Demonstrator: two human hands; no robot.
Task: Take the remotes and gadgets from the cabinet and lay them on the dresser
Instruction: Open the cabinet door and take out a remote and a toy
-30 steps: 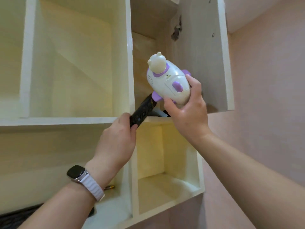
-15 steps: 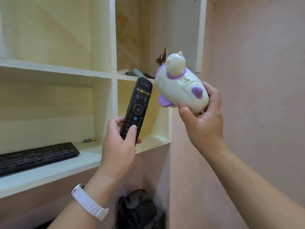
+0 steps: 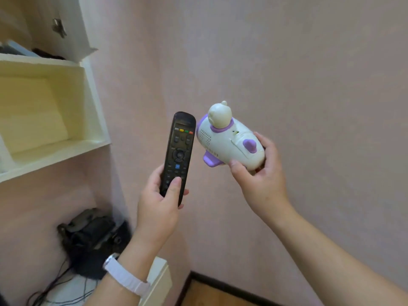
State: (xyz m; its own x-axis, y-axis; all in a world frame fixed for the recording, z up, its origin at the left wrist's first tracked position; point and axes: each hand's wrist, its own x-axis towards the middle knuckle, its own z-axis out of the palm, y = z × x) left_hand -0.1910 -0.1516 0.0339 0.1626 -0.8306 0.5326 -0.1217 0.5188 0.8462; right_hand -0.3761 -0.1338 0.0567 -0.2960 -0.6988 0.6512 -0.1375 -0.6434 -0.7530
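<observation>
A pink wall fills the view behind both hands, with nothing between them and it. At the left edge stands the cream cabinet; its lower open compartment shows only bare cream walls and floor, while the shelf above it carries a few dark items at the far edge, too cut off to name, beside the open door with its metal hinge. Below the cabinet, a black bag sits with loose black cables trailing off it, and a white box corner shows just behind the left wrist with its white watch band. The left hand grasps the lower end of a black remote, held upright, thumb on its buttons. The right hand grips the rear of a white-and-purple toy gadget, tilted, its nose just beside the remote's top. Both things are held in mid-air in front of the wall, clear of the cabinet.
</observation>
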